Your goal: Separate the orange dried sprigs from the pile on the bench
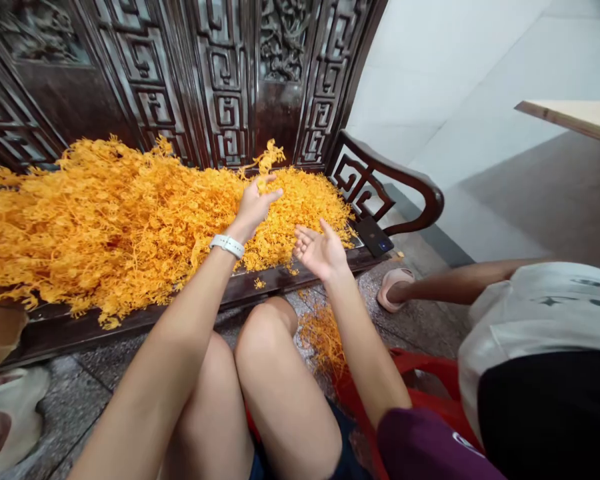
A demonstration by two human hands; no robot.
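A long heap of orange plastic pieces (115,220), thin and branching, covers the seat of a dark wooden bench (145,320). My left hand (256,203), with a pale watch on its wrist, is over the heap. Its fingers hold an orange plastic piece (270,158), which sticks up beyond the fingertips; its exact kind is too small to make out. My right hand (323,252) is palm up at the heap's front edge, fingers loosely bent and thumb apart, with nothing in it.
A dark phone (374,235) lies at the bench's right end, below the curved armrest (430,200). More orange bits (325,340) lie on the floor near a red plastic stool or chair (430,373). Another person's leg (445,290) is at the right; a cardboard piece (0,327) is at the left.
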